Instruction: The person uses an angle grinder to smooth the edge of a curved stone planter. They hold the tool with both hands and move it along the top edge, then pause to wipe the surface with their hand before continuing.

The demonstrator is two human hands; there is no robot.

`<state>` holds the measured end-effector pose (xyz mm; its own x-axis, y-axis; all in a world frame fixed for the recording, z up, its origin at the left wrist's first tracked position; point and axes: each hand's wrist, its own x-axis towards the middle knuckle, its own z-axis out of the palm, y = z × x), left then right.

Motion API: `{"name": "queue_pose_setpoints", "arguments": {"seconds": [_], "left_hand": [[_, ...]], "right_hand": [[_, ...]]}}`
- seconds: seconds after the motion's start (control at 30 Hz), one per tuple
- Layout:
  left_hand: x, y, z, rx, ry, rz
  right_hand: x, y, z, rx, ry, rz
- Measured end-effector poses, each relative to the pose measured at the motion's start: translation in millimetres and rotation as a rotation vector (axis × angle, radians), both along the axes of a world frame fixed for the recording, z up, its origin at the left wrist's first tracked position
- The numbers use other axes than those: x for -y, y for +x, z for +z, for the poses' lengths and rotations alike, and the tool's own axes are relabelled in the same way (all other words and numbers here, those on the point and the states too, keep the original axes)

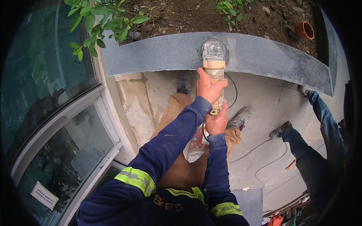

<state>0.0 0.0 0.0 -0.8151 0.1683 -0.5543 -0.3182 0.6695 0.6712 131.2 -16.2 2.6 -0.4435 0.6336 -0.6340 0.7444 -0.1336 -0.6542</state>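
A dusty angle grinder [214, 73] with an orange band rests its round disc on the grey stone slab [166, 52] in front of me. My left hand [209, 86] is wrapped round the middle of its body, thumb across the top. Further back, my right hand [217, 121] grips the tool's rear end, where a black cable [235, 92] comes off and loops to the right. Most of the right fingers are hidden beneath the tool. Around the disc the slab looks pale and dusty.
Beyond the slab lies a soil bed [196, 19] with leafy plants [102, 24] and a tipped clay pot [304, 30]. A glass door [56, 139] stands at my left. Between my legs is a white bucket [196, 147]. Another person's legs [305, 150] are at right, near cables on the tiled floor.
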Motion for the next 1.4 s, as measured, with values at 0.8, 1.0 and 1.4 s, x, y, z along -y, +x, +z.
{"name": "queue_pose_setpoints", "arguments": {"seconds": [0.8,1.0,1.4], "left_hand": [[-1.1,1.6,-5.8,-0.009,0.013,0.044],[-11.1,-8.4,-6.2,-0.047,0.000,0.005],[-13.8,-11.6,-0.5,-0.012,0.019,-0.012]], "right_hand": [[-4.2,-2.6,4.5,-0.038,0.003,-0.012],[-10.6,-13.6,-1.5,-0.015,0.026,-0.005],[-10.4,-17.7,8.4,0.000,0.076,-0.023]]}}
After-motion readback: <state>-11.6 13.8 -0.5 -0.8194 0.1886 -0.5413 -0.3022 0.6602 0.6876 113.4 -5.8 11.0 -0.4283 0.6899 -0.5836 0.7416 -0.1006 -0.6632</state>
